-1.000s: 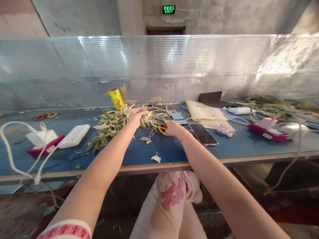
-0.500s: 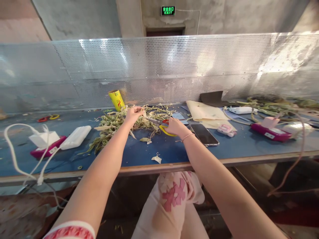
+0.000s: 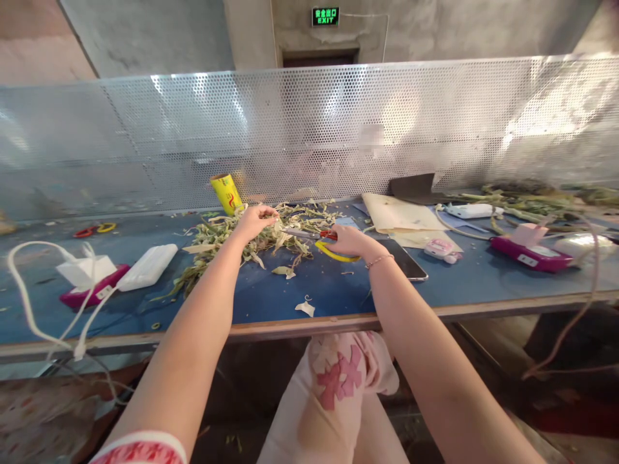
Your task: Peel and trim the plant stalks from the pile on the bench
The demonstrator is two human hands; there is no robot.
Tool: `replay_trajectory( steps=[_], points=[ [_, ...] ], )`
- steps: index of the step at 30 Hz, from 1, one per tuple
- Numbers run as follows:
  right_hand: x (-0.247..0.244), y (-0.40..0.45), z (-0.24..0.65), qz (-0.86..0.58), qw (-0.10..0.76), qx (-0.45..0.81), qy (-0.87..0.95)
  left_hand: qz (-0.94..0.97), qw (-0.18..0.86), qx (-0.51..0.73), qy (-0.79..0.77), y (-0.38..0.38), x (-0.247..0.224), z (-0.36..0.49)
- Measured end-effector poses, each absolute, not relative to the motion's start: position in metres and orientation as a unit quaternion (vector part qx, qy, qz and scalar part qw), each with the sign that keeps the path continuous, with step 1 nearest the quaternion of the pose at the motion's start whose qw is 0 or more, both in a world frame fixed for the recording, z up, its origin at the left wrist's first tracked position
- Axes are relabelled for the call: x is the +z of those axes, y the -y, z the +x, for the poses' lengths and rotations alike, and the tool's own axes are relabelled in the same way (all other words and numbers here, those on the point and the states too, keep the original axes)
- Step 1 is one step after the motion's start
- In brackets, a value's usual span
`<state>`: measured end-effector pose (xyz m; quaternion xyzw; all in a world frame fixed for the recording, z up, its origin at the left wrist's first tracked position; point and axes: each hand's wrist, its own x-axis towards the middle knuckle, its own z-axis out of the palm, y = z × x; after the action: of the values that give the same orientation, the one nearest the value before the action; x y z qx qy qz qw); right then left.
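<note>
Our scissors (image 3: 329,235) point left over the leaves (image 3: 216,233)
Our right hand (image 3: 351,240) grips their handles; the blades run toward our left hand (image 3: 256,222), its fingertips close together, though whether pinching a leaf we cannot tell.

Illumination is moderate and uneven. The perforated screen (image 3: 300,154) bears whitish glare streaks at left and centre, a warm blurred glow right of centre, and stronger glare at far right. The exit sign (image 3: 325,17) glows green and reads legibly. Below the tabletop (image 3: 271,299), deep shadow obscures detail. Fine detail around the left hand (image 3: 257,221) is soft. Outer margins appear stretched and smeared. One square patch (image 3: 371,138) is pixelated.
</note>
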<state>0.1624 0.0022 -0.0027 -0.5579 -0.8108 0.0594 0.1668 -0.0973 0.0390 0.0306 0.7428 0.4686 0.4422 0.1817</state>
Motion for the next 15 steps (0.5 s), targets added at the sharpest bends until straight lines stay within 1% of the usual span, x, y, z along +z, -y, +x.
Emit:
replay_trajectory(
  steps=[5,10,15],
  points=[
    [-0.0006,-0.0033,0.1652,-0.555,0.165,0.062,0.813,0.761,0.161,0.416,-0.471,-0.0385,0.031,-0.097],
    [0.0014,-0.0032,0.1683,-0.546,0.165,0.088,0.817,0.764,0.156,0.416,-0.467,-0.0402,0.0295,-0.0976],
    [0.0015,-0.004,0.1709,-0.546,0.185,0.083,0.813,0.773,0.153,0.407,-0.462,-0.0429,0.0276,-0.0984]
  ],
)
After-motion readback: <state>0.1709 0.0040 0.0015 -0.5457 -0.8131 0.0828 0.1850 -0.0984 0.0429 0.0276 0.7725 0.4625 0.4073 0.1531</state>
